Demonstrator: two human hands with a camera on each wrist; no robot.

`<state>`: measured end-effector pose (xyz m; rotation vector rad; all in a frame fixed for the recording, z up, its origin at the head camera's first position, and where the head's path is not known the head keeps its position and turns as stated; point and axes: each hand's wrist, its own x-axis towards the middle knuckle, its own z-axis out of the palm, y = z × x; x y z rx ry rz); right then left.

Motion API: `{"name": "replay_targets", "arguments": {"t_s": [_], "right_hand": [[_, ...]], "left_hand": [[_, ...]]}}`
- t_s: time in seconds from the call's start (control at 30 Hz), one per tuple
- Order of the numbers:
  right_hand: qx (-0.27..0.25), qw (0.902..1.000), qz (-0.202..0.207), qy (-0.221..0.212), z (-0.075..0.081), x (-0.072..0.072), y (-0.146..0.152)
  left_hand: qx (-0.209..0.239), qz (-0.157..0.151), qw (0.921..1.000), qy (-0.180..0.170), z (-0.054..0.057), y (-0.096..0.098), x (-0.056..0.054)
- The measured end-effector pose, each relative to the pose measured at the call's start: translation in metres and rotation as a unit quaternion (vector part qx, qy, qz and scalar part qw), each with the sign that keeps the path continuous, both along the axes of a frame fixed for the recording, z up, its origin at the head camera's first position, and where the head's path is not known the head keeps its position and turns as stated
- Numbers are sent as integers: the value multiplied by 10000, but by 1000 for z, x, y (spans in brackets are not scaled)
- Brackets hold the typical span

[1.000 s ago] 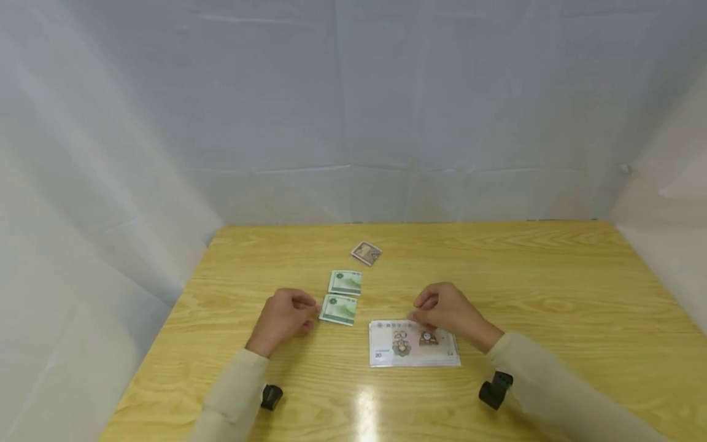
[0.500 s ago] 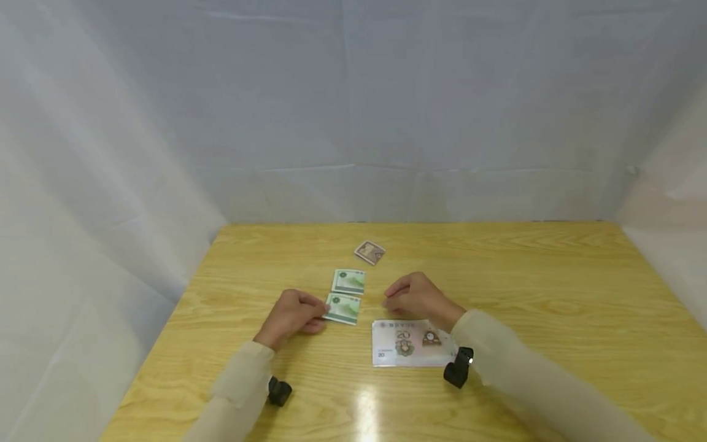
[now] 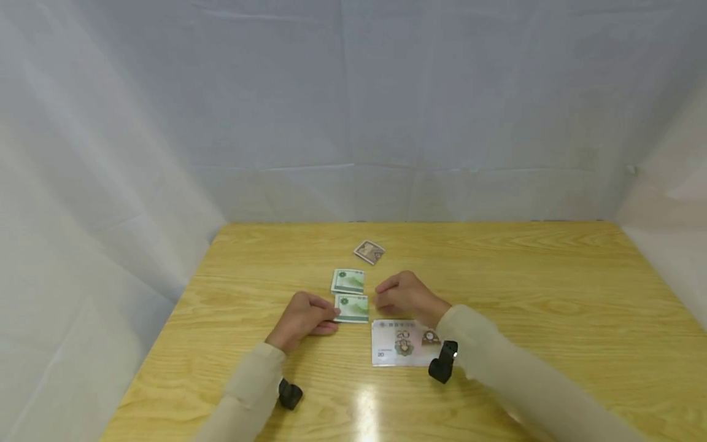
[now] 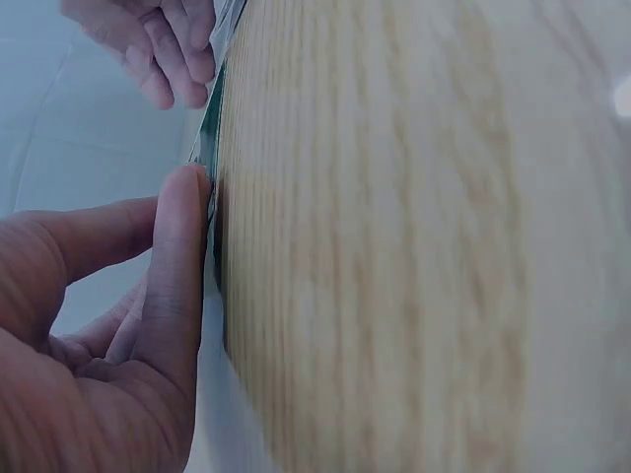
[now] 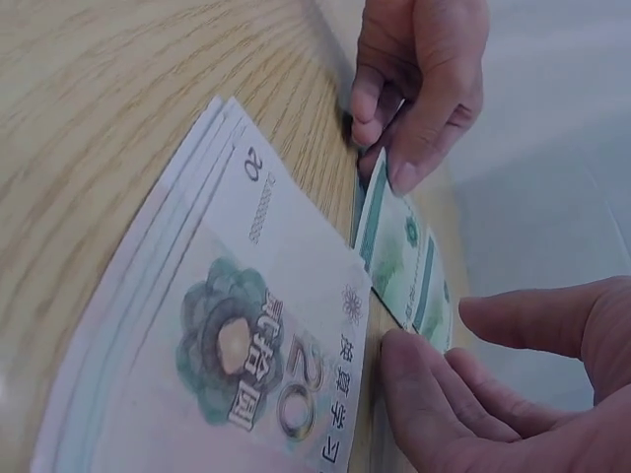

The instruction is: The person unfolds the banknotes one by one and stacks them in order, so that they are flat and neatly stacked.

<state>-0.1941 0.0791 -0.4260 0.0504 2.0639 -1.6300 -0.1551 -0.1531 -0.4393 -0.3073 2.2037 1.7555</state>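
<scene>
My left hand point(image 3: 302, 320) pinches the left edge of the nearer folded green banknote point(image 3: 352, 309), thumb on top and fingers beneath, as the right wrist view shows. Just behind lies a second folded green banknote point(image 3: 348, 281). My right hand point(image 3: 407, 297) is beside the green notes on their right, thumb and fingers apart point(image 5: 424, 394) with nothing between them. Under the right wrist is a stack of pale 20 banknotes point(image 3: 394, 353), its right part hidden by the sleeve. In the left wrist view the green note point(image 4: 210, 128) appears only edge-on.
A small folded brown banknote point(image 3: 369, 252) lies farther back on the wooden table point(image 3: 525, 270). White sheeting point(image 3: 386, 123) hangs behind the table and along both sides. Each wrist carries a small black camera point(image 3: 442, 363).
The left hand has taken hold of the nearer green note, shifting it right and squaring it. The right hand has left the 20 stack, moving left toward the green notes.
</scene>
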Motion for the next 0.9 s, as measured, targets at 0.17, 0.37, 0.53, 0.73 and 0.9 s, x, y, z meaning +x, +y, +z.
{"name": "replay_targets", "arguments": {"t_s": [0.17,0.37,0.53,0.73,0.9], "right_hand": [[-269,9993,-130,-225,1,-2,-3],[-475,9971,-334,-484,0,-3,-6],[-698,9941,-499,-661,0,-4,-7],[-1146,9881,-717,-737,0,-6,-7],[-1342,9847,-873,-688,2,-6,-6]], "left_hand": [[28,35,10000,-47,-2,5,-2],[62,31,9999,-104,-2,7,-2],[110,63,9999,-103,-2,8,-2],[301,137,9994,-56,-1,7,-4],[430,84,9990,83,5,9,-5]]}}
